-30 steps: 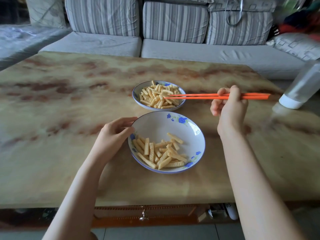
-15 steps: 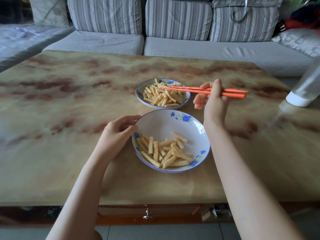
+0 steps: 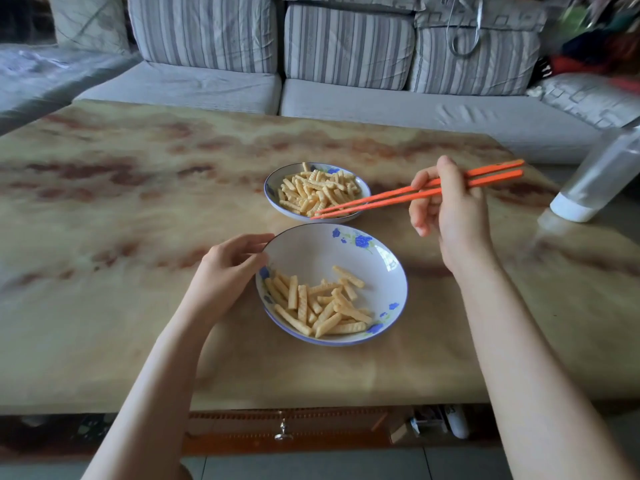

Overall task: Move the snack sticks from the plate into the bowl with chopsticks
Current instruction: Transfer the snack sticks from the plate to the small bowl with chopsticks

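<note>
A small far dish holds a heap of ridged yellow snack sticks. Closer to me, a larger white dish with blue flowers has fewer snack sticks lying in its near half. My right hand grips a pair of orange chopsticks. Their tips lie together at the far dish's near rim, and I see no stick between them. My left hand holds the left rim of the near dish.
Both dishes stand on a marbled beige table. A clear bottle with a white cap leans at the table's right edge. A grey striped sofa runs along the far side.
The chopstick tips have drawn back from over the far dish's heap to its near rim, and their handles have tilted upward. My left hand has stayed on the near dish.
</note>
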